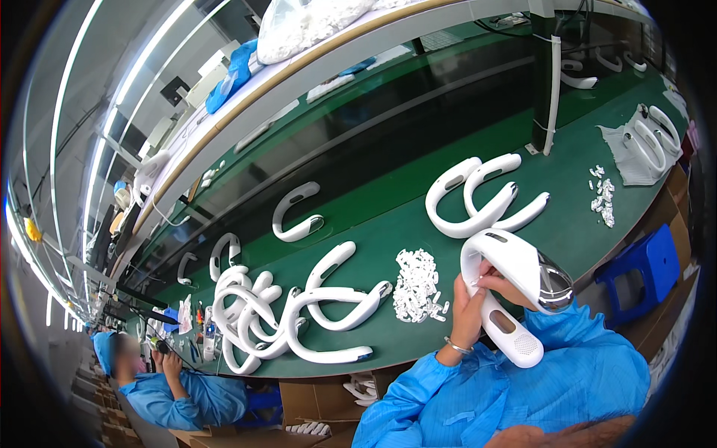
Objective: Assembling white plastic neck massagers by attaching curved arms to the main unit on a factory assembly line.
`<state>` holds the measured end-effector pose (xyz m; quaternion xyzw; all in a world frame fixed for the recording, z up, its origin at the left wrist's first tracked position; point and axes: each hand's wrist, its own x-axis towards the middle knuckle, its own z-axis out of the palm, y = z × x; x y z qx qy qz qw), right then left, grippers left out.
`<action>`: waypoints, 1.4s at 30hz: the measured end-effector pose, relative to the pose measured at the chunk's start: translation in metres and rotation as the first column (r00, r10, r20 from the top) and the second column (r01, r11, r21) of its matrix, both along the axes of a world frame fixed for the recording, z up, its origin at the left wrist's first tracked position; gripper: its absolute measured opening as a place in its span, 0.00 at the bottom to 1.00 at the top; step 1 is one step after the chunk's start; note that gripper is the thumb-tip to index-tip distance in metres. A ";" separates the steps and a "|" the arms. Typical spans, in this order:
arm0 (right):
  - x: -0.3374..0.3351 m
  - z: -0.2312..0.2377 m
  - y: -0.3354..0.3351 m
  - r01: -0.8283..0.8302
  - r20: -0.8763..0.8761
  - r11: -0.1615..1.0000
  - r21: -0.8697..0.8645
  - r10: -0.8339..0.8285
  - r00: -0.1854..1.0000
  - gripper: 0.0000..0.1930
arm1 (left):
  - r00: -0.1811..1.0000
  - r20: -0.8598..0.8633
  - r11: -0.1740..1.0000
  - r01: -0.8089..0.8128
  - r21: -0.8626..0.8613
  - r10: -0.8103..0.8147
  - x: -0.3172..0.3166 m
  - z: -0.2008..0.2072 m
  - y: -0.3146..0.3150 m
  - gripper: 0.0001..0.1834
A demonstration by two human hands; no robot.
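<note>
Both hands at the white band, seen from above. The left grip (pixel 467 317) is closed on the white band (pixel 497 257), with fingers at its bend. The right grip (pixel 510 290) reaches inside the same bend, its fingertips beside the left ones; partly covered by the band's upper arm, it does not show whether it pinches. The band is held up at the near edge of the green table (pixel 373 246), its clear, glossy end to the right of both grips and its dotted end below them. Left of the grips: a pile of small white pieces (pixel 417 287), then a cluster of similar bands (pixel 278 346). Beyond: two further bands (pixel 435 201). Right: a blue stool (pixel 657 261). Far left: a co-worker in blue (pixel 183 403).
</note>
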<state>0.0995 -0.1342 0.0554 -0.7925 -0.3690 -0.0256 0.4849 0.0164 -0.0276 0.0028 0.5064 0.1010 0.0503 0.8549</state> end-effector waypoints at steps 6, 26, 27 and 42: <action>-0.009 0.022 -0.003 0.049 -0.272 0.997 -0.067 -0.066 0.960 0.17 | 0.990 0.067 0.982 -0.128 0.139 0.120 -0.003 -0.021 0.001 0.25; -0.027 0.003 -0.004 0.009 -0.481 0.956 0.293 0.139 0.866 0.15 | 0.922 0.340 0.781 -0.347 0.519 0.184 -0.001 -0.005 -0.009 0.15; -0.024 0.002 0.002 -0.008 -0.467 0.945 0.328 0.170 0.868 0.15 | 0.919 0.337 0.761 -0.365 0.537 0.203 0.000 -0.007 -0.004 0.14; 0.207 0.004 0.044 0.252 -0.833 0.872 0.420 0.260 0.489 0.16 | 0.930 0.118 -0.033 -0.114 0.993 0.348 0.205 0.024 0.210 0.20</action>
